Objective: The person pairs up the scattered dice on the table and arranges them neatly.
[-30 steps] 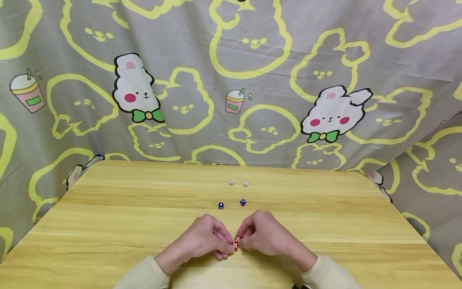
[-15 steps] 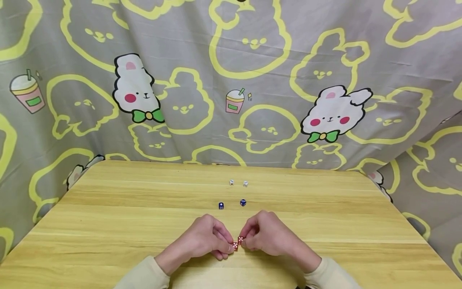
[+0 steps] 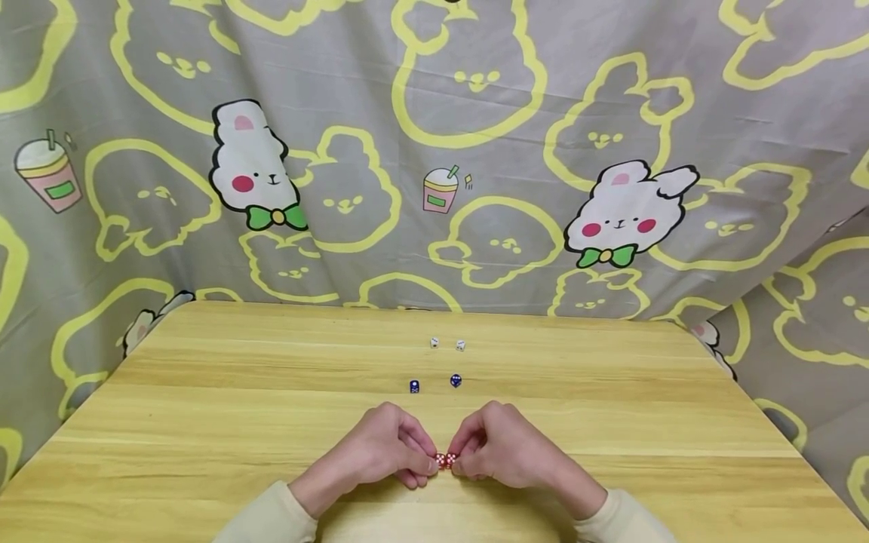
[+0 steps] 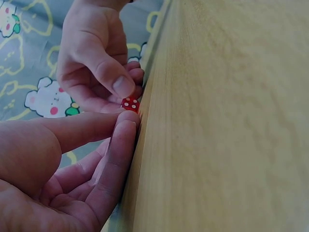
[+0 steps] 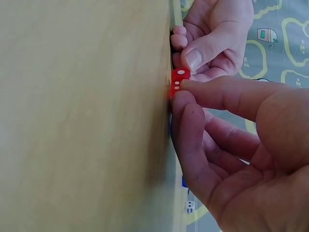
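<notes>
Two red dice with white pips sit side by side near the front of the table, touching or nearly so. My left hand [image 3: 387,445] pinches the left red die [image 3: 440,461] between thumb and fingers. Just opposite, my right hand [image 3: 498,445] pinches the right red die [image 3: 452,459]. In the left wrist view, one red die [image 4: 130,104] shows between the fingertips of both hands. The right wrist view shows red dice [image 5: 181,74] at the fingertips, partly covered by them.
Behind the hands lie a blue die [image 3: 414,387] and another blue die [image 3: 455,381]. Farther back are a white die [image 3: 434,343] and a second white die [image 3: 461,345]. A patterned curtain [image 3: 366,279] hangs along the wooden table's [image 3: 237,377] back edge.
My right hand has shifted its red die slightly right, then toward me, from behind or above the left die to level beside it. The left hand has stayed nearly still.
</notes>
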Motion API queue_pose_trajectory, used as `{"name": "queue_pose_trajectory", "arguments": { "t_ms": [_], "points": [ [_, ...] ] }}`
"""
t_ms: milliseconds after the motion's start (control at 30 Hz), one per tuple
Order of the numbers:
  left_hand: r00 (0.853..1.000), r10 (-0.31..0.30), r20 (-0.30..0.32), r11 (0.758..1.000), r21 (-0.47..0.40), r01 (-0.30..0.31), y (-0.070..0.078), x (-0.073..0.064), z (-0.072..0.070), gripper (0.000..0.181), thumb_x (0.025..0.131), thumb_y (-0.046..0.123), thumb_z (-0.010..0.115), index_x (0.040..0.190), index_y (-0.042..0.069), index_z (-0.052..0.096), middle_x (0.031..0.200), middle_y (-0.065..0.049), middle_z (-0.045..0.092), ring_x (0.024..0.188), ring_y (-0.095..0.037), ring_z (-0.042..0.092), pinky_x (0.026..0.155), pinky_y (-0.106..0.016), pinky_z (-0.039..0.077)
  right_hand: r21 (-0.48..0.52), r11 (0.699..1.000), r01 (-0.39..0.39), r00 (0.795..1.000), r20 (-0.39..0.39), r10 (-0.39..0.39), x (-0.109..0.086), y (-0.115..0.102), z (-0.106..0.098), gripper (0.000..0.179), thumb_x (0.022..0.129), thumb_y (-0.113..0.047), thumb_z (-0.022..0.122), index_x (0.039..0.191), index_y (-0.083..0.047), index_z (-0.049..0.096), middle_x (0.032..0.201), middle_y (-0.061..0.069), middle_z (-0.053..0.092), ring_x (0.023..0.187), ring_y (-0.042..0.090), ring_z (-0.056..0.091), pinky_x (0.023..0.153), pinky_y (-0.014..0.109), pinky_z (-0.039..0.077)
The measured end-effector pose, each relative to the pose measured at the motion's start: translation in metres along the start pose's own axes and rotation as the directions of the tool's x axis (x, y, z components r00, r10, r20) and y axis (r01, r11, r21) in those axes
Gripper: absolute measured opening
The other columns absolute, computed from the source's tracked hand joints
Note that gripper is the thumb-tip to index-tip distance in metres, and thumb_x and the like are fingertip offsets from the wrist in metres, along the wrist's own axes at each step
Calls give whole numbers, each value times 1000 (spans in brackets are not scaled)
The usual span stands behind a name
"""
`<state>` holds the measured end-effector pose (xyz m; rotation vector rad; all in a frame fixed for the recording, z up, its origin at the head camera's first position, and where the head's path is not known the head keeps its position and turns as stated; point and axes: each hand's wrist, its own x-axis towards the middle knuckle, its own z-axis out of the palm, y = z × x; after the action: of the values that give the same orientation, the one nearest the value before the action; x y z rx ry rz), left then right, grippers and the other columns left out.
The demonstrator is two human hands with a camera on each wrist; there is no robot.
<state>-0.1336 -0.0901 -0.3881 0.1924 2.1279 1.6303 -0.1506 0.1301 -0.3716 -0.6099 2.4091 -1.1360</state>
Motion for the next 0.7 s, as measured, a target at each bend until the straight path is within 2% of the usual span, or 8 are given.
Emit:
{"name": "queue_pose_trajectory", "arguments": {
  "t_ms": [433, 700],
  "points": [
    [1000, 0, 1, 1000, -8, 0, 1, 0, -1, 12, 83, -1, 85, 90, -1, 75, 73, -11, 77, 61, -13, 73, 61, -30, 65, 75, 995, 66, 997, 21, -68, 2, 7, 1, 12, 84, -2, 84, 91, -12, 83, 72, 1, 75, 63, 7, 62, 56, 19, 51],
    [1000, 4, -2, 1000, -14, -4, -1, 1, 0, 13, 82, -1, 86, 90, -1, 75, 73, -11, 77, 61, -14, 73, 60, -30, 65, 119, 990, 71, 996, 39, -77, 3, 12, 1, 14, 84, -3, 85, 95, -12, 84, 78, 2, 76, 68, 6, 62, 59, 18, 51]
  ]
}}
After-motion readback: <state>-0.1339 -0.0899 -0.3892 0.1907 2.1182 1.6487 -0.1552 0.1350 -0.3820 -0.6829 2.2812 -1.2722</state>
